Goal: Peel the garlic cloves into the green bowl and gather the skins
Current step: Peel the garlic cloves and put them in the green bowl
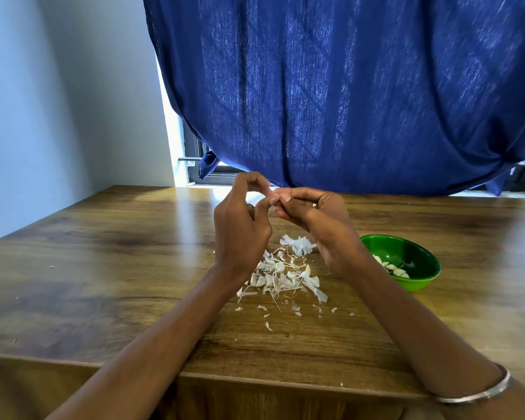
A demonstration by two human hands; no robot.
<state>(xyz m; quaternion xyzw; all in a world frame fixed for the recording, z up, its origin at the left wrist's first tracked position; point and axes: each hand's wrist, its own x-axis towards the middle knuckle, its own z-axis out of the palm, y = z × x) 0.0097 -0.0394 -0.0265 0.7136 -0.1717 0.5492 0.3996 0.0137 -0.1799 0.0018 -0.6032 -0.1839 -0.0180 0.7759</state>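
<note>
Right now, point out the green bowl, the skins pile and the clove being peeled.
green bowl (423, 256): head view, bare inner wall.
skins pile (281, 275): head view, middle of the heap.
clove (274, 195): head view, tip showing between both hands' fingertips.

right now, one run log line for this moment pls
step: peeling | left hand + right hand: pinch one garlic clove above table | skins: loose pile beneath | green bowl: peeled cloves inside

A home room: wooden table (103, 268) against a window hung with a blue curtain (346, 86).
</note>
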